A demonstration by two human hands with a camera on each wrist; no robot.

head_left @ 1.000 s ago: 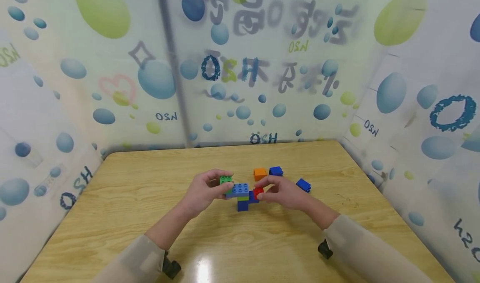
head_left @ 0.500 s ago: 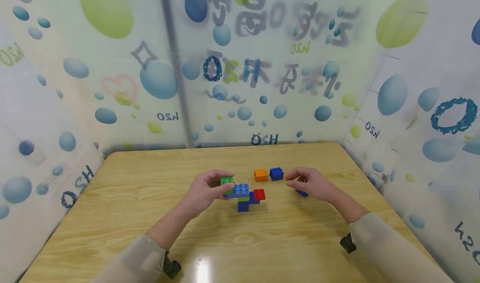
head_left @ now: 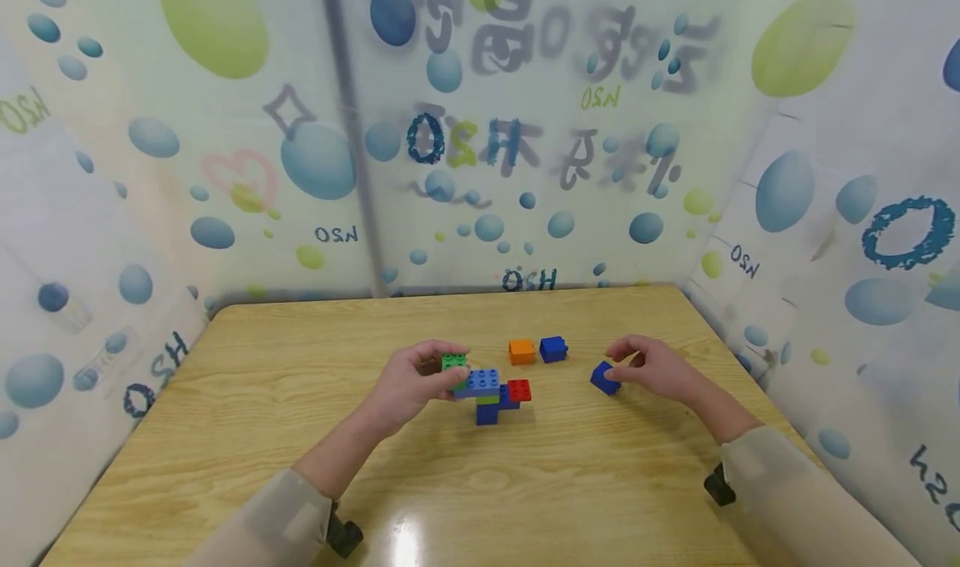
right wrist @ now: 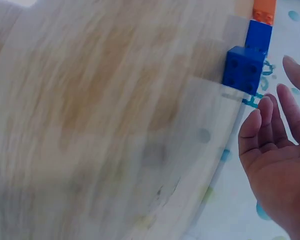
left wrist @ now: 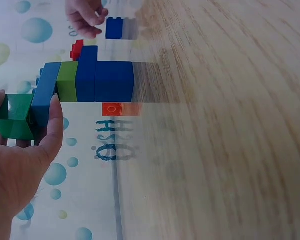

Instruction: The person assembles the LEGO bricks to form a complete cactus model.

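Observation:
My left hand (head_left: pixel 412 383) grips a built stack of toy building bricks by its green brick (left wrist: pixel 15 116) and light-blue brick (head_left: pixel 482 382). Below these come a lime brick (left wrist: pixel 67 81) and dark blue bricks (left wrist: pixel 105 81). A red brick (head_left: pixel 519 390) sits on the stack's right-hand dark blue arm. To the right, a loose blue brick (head_left: pixel 604 378) lies on the table, its studs facing the right wrist camera. My right hand (head_left: pixel 654 370) is beside it, thumb overlapping it in the head view. The right wrist view shows that hand's fingers (right wrist: pixel 249 125) loosely bent, with nothing between them.
An orange brick (head_left: pixel 522 352) and another blue brick (head_left: pixel 553 349) lie behind the stack on the wooden table (head_left: pixel 315 342). Printed curtain-like walls (head_left: pixel 450 242) stand close along the table's back and sides.
My right hand has left the red brick on the stack and moved right to the loose blue brick, which now lies turned differently. My left hand keeps its grip in place.

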